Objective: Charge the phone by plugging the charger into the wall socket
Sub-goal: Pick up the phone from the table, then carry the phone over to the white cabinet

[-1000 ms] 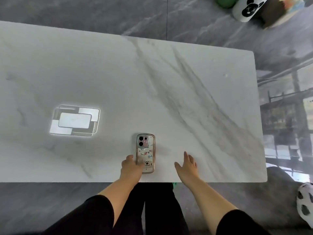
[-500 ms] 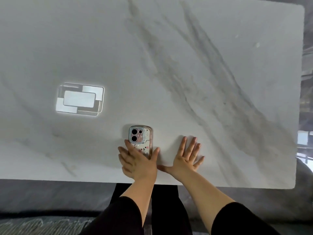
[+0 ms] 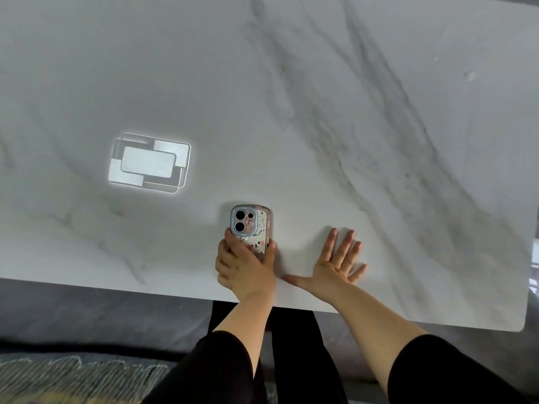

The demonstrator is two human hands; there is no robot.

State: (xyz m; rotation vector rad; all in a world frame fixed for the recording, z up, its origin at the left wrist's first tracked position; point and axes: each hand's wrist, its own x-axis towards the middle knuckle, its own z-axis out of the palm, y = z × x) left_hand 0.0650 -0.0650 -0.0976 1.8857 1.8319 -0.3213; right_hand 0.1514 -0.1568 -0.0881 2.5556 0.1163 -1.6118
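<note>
A phone (image 3: 250, 225) in a clear cartoon-print case lies face down, camera end away from me, near the front edge of a white marble table (image 3: 320, 112). My left hand (image 3: 245, 266) covers its lower half, with fingers along the left side and thumb on the right side. My right hand (image 3: 335, 263) lies flat on the table with fingers spread, a hand's width to the right of the phone. No charger, cable or wall socket is in view.
A bright reflection of a ceiling lamp (image 3: 150, 163) shows on the tabletop to the left of the phone. The table's front edge runs just below my hands, and its right corner (image 3: 522, 325) is at the far right. Dark floor and a patterned rug (image 3: 73, 377) lie below.
My left hand has closed around the phone's lower half from the side. My right hand has gone from hovering to flat on the table. The camera has moved closer over the table.
</note>
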